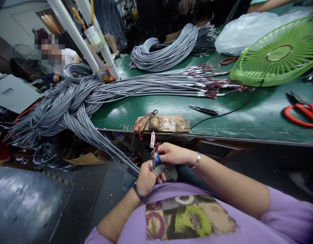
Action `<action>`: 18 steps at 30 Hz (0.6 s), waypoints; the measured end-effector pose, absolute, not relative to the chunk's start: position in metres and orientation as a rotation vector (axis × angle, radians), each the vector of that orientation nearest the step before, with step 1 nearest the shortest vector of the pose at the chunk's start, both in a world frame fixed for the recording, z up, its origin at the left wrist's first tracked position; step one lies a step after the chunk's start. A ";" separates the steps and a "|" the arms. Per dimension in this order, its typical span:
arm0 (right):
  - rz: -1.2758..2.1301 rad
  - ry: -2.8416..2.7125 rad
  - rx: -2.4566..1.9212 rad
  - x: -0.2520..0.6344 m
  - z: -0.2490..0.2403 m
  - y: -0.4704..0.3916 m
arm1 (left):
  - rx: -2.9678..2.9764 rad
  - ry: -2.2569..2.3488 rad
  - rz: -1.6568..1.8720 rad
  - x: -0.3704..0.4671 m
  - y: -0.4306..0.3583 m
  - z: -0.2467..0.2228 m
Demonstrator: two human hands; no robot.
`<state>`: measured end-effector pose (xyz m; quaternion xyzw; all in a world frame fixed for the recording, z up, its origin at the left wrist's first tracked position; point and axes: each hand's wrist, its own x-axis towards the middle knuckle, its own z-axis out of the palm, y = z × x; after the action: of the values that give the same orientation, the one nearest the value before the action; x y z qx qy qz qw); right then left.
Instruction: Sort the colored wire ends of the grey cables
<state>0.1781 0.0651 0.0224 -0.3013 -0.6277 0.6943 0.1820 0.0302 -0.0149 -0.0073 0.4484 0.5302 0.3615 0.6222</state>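
My left hand [146,177] is closed around the end of grey cables [121,158], close to my body. A grey cover wraps its thumb. Just above it, my right hand [173,154] pinches at the thin coloured wires [154,151] that fan out of the cable end; a blue wrap shows on a fingertip. The exact wire between its fingers is too small to make out. Right by the wires is a small pale pink block [152,140], below a wooden board [175,124] at the bench edge. Red and black leads [146,118] run onto that board.
Bundles of grey cable [146,86] lie along the green bench [116,115]. Tweezers [203,110], red-handled scissors [302,113], a green fan [275,54] and a plastic bag [245,32] are on it. Uprights [75,37] stand at left. Another person [67,56] sits beyond.
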 end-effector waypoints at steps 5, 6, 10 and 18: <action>1.935 -1.547 -0.969 0.182 0.015 0.060 | 0.913 1.254 0.965 0.031 -0.014 -0.007; 1.947 -1.509 -1.003 0.183 0.014 0.059 | 0.904 1.266 1.012 0.031 -0.014 -0.008; 1.960 -1.465 -1.036 0.186 0.008 0.056 | 0.929 1.299 1.109 0.032 -0.014 -0.013; 1.773 -1.642 -0.913 0.174 0.006 0.051 | 0.996 1.239 0.921 0.026 -0.012 -0.013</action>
<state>0.1738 0.0512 0.0058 -0.3397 -0.6112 0.6596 0.2756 0.0264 -0.0124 -0.0133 0.4307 0.5362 0.3983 0.6069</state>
